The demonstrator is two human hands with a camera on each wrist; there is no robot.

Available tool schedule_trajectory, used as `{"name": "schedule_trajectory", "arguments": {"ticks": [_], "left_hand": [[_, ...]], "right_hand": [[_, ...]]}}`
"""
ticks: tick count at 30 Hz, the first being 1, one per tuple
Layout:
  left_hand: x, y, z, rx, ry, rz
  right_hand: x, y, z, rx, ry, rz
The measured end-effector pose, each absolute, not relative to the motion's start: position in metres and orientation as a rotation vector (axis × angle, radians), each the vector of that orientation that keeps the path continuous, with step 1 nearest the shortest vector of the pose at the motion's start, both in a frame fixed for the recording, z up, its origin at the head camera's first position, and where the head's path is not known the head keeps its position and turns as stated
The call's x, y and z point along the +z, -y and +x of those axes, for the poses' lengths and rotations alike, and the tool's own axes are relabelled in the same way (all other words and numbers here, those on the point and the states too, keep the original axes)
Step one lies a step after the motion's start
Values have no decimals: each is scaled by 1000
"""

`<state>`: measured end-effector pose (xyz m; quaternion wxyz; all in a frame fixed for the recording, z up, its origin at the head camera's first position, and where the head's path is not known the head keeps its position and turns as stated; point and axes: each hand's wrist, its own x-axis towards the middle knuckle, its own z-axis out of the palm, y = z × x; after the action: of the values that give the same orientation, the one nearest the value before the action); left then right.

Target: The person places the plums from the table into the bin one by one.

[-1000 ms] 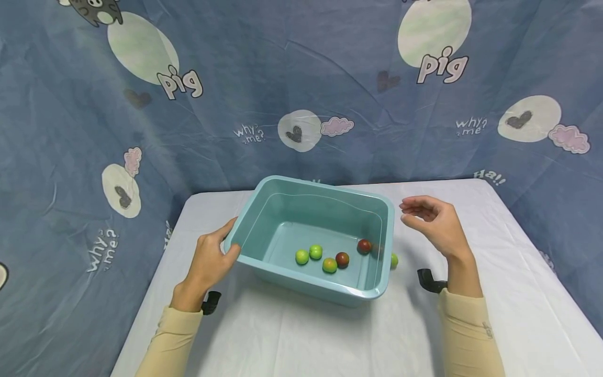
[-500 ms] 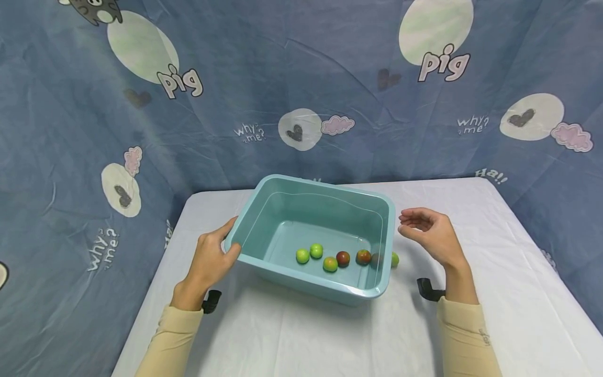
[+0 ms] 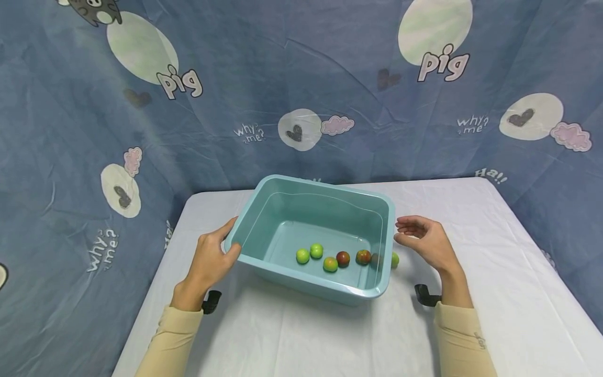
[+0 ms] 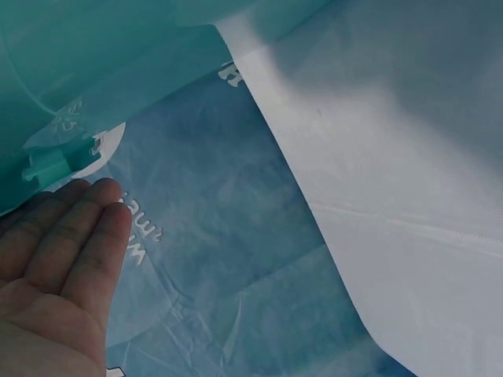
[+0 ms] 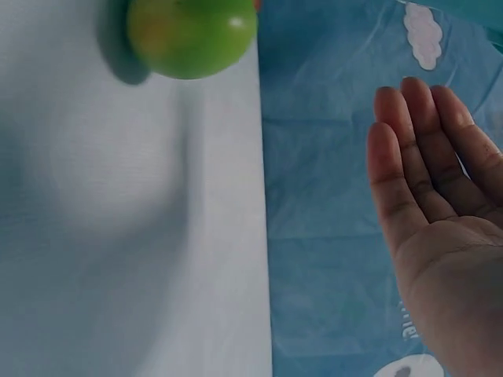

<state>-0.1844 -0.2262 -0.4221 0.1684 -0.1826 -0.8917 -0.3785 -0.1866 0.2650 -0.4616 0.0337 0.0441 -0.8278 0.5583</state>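
A teal plastic bin [image 3: 313, 205] is in the middle of the head view, with several small tomatoes on its floor, among them a green tomato [image 3: 302, 256] and a dark red tomato [image 3: 343, 258]. My left hand [image 3: 207, 264] grips the bin's left rim, thumb on top and fingers beneath. In the left wrist view those fingers [image 4: 67, 236] lie along the bin's underside. Beside the right rim, my right hand [image 3: 426, 241] holds nothing, its fingers gently bent. A green tomato [image 3: 394, 260] lies outside the bin's right wall, below that hand; the right wrist view shows it close up.
A white cloth [image 3: 320, 340] covers the table. Blue printed fabric [image 3: 226, 78] hangs behind and on the sides. Through the bin's translucent right wall, a blurred reddish round shape [image 3: 376, 259] shows. Black wrist mounts [image 3: 426, 296] sit at both wrists.
My right hand has come down and slightly left, closer to the right rim. One red tomato in the bin has rolled a little toward the front. My left hand and the bin stay put.
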Motion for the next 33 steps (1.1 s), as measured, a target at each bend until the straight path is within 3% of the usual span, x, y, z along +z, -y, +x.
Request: {"name": "schedule_trajectory", "arguments": {"ticks": [33], "left_hand": [[-421, 226, -183, -1083, 2528, -532]], "right_hand": [[-488, -259, -186, 1493, 2887, -45]]}}
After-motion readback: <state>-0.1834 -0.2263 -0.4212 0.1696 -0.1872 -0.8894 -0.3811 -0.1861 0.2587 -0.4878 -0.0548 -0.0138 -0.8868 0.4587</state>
